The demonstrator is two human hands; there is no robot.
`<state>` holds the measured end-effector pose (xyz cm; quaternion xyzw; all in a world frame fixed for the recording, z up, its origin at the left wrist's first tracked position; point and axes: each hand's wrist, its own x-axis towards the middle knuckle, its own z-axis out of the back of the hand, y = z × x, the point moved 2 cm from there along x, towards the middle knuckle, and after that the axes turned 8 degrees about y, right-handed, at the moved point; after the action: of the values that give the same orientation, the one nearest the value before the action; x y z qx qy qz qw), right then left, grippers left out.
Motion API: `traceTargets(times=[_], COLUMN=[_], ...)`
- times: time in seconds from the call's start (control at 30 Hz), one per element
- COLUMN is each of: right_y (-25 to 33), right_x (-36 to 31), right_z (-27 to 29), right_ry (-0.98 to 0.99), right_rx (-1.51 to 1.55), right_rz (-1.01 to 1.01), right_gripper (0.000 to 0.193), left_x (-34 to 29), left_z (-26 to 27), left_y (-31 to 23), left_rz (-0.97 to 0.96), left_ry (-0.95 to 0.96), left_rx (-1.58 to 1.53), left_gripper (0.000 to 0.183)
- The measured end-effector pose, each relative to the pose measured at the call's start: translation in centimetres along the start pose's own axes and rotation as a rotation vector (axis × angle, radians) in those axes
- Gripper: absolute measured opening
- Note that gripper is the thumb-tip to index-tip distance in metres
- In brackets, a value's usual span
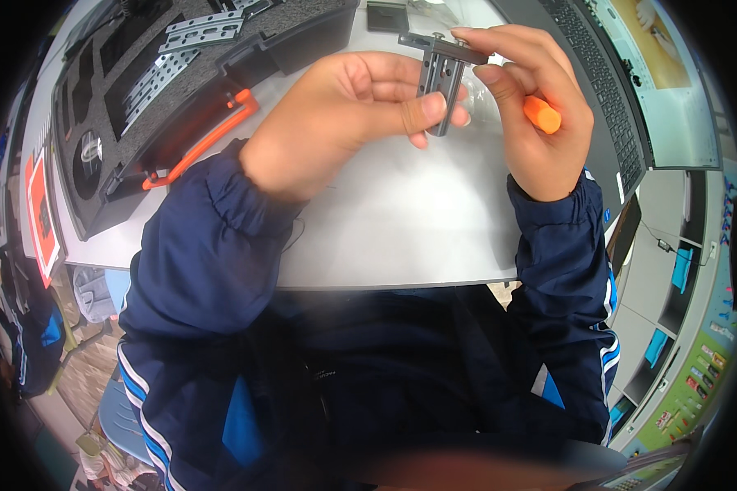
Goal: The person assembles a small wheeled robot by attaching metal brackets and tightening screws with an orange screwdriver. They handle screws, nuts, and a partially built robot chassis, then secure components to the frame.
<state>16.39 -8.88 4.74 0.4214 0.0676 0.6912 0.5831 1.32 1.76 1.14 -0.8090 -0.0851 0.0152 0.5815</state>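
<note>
Between the two hands, above the counter (401,221), I have a slotted metal beam (444,82), with a dark crossbar (468,54) lying across its upper end. The left grip (348,102) is closed on this beam, the thumb pressing on its face. The right grip (569,102) is narrow: its fingertips are at the crossbar's right end, and an orange handle (542,115) is kept inside its palm. Whether these fingertips touch a screw, I cannot tell.

About the progress, I judge that the two parts are already brought together, but the screws (439,36) stand up above the crossbar, so the tightening seems not yet complete. Further out, the foam-lined case (246,57) lies on the left, and its perforated metal pieces (203,31) look unused to me. On the right is a laptop (594,82).
</note>
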Motion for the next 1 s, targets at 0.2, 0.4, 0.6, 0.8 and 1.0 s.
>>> traceTargets(times=[0.2, 0.4, 0.6, 0.8, 1.0], right_y=[0.6, 0.7, 1.1, 1.6, 1.6], right_x=[0.1, 0.1, 0.2, 0.2, 0.3], right_z=[0.4, 0.3, 0.2, 0.1, 0.0], right_ry=[0.025, 0.005, 0.051, 0.087, 0.075], right_rx=[-0.079, -0.075, -0.098, -0.142, -0.161], right_rz=[0.106, 0.11, 0.106, 0.145, 0.153], right_gripper=[0.029, 0.029, 0.033, 0.044, 0.049], left_x=[-0.1, 0.1, 0.4, 0.1, 0.4], left_z=[0.1, -0.7, -0.3, -0.7, -1.5], left_y=[-0.1, -0.3, -1.1, -1.6, -1.1], left_rz=[-0.05, -0.046, 0.066, 0.217, 0.157], left_ry=[0.01, 0.005, 0.164, 0.028, 0.033], left_rx=[0.0, -0.21, -0.472, -0.688, -0.372], left_gripper=[0.034, 0.046, 0.066, 0.065, 0.052])
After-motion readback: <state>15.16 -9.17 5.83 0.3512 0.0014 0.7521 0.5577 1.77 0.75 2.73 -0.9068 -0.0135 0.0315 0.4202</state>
